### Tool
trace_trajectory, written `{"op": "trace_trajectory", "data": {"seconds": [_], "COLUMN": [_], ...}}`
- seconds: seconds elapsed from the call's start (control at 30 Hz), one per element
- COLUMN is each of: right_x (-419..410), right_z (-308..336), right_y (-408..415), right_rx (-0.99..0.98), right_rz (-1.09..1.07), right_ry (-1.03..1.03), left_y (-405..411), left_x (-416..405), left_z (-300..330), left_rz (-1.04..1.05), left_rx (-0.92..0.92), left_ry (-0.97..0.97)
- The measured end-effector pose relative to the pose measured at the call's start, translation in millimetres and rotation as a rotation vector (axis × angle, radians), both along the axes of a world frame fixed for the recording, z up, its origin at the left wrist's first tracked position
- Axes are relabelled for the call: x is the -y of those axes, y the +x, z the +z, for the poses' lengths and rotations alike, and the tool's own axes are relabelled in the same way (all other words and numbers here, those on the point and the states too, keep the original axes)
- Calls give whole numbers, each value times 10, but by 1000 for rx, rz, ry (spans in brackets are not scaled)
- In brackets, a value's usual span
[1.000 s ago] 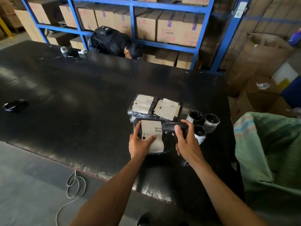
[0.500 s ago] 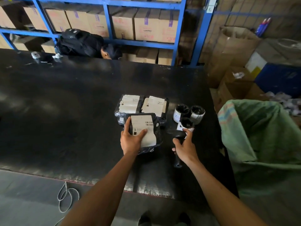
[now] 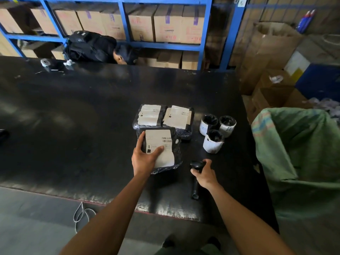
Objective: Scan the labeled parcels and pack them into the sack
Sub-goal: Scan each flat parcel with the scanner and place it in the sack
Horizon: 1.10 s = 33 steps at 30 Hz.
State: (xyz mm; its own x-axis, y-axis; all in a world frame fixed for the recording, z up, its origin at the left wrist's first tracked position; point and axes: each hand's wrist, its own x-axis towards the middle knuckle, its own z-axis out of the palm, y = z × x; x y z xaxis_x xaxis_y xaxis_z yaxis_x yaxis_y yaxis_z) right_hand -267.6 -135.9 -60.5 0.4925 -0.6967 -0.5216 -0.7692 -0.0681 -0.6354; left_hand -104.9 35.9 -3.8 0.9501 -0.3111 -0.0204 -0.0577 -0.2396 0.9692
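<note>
My left hand [image 3: 145, 159] grips a black plastic parcel [image 3: 165, 144] with a white barcode label, thumb on the label, at the near middle of the black table [image 3: 73, 126]. Two more labeled black parcels [image 3: 149, 116] [image 3: 178, 116] lie side by side just behind it. Three small rolled parcels [image 3: 213, 142] stand upright to the right. My right hand [image 3: 204, 174] rests on a black handheld scanner [image 3: 196, 181] that lies on the table, fingers loosely around its head. The open green sack [image 3: 294, 153] stands beside the table's right edge.
Blue shelving [image 3: 165, 45] with cardboard boxes runs behind the table. A person in black [image 3: 92, 46] crouches there. Open cartons [image 3: 272, 96] stand behind the sack. A white cable [image 3: 81, 216] hangs off the near edge. Small items [image 3: 53, 63] lie at the far left of the table.
My right hand brought the scanner down from over the parcel's label to the table on the right. The left hand kept its grip on the parcel. The camera view shifted right.
</note>
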Motion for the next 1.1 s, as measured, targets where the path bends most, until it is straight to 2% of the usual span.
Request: {"op": "trace_trajectory", "data": {"seconds": [0.1,0.17,0.27,0.37,0.5,0.6,0.8,0.93,1.1], "right_x": [44,144,379,693,1090,1310,2182,2975,3783], "right_z": [95,190,368,489,612,788,814,779,675], "right_y": [-47,-83,-133,-155,-269,-418,-913,-1445,-1994], "right_rx": [-11,-23,168,369,415,431,578,614,537], "right_rz": [19,1,-195,-314,-270,-258,-397,-504,-570], "right_ry": [40,-10,-102,19,128,58,-124,-134,-158], "left_y": [-18,-24,-69,-213,-547,-814,-1270,-1604,-1900], "left_x": [68,151,375,749,1355,1814,2875,3581,4253], "left_z": [8,3,-3,14,11,82,169,196,49], "left_rz": [-15,-38,-100,-195,-311,-390,-577,-728,-723], "left_rx": [-19,-38,-54,-96,-130,-131,-122,-63,-99], "left_ry": [10,10,0,-54,-97,-113,-136,-66,149]}}
